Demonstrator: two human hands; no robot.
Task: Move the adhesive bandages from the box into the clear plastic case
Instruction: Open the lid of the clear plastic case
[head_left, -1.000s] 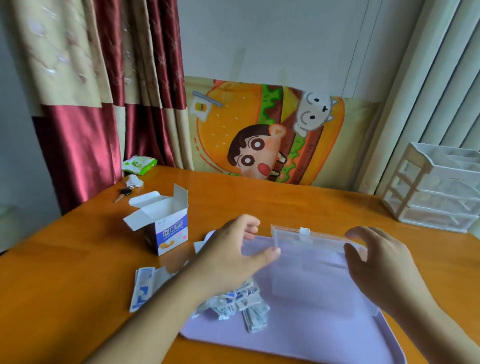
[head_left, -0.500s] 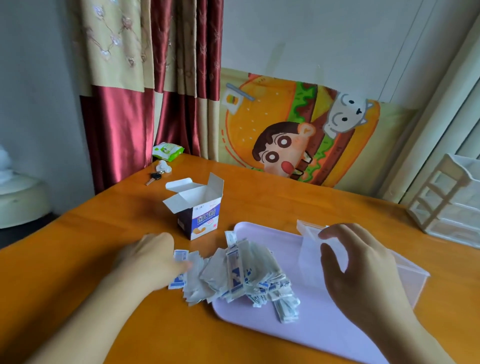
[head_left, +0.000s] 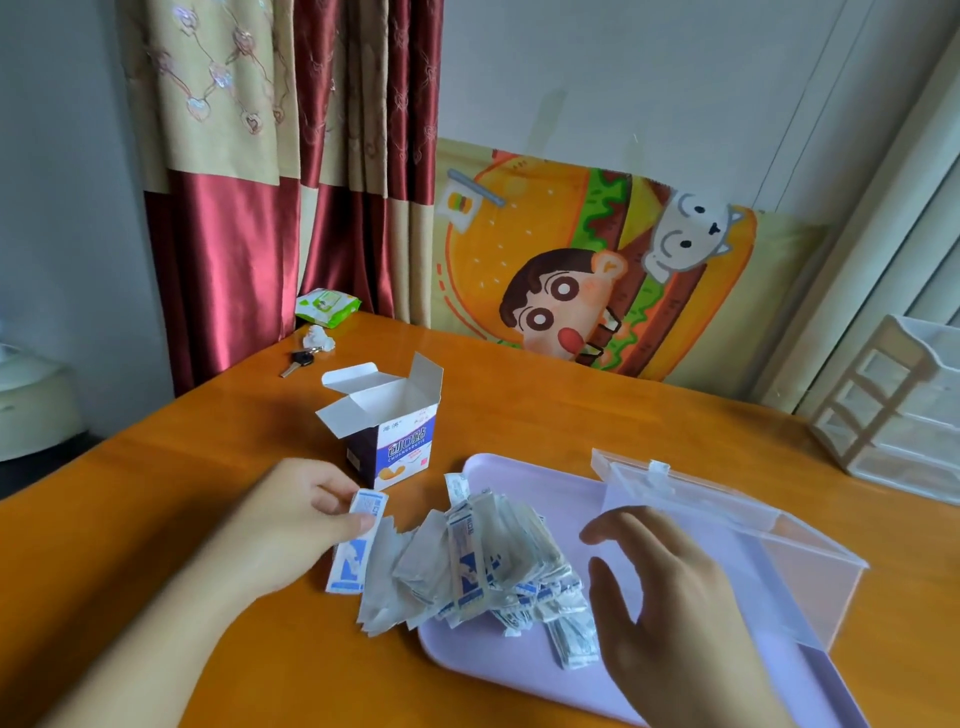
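Note:
The bandage box stands upright on the wooden table with its top flaps open. A heap of wrapped adhesive bandages lies across the left edge of the lilac tray. My left hand pinches one white-and-blue bandage strip at the heap's left side. The clear plastic case sits on the tray at the right with its lid raised. My right hand hovers with spread fingers in front of the case, between it and the heap, holding nothing.
A key, a crumpled tissue and a green wipes pack lie at the table's far left corner by the curtain. A white drawer organizer stands at the far right. A cartoon burger board leans against the wall.
My left hand left the case, swung to the heap's left side and took hold of a bandage strip. My right hand drew back from the case lid. The view shifted left.

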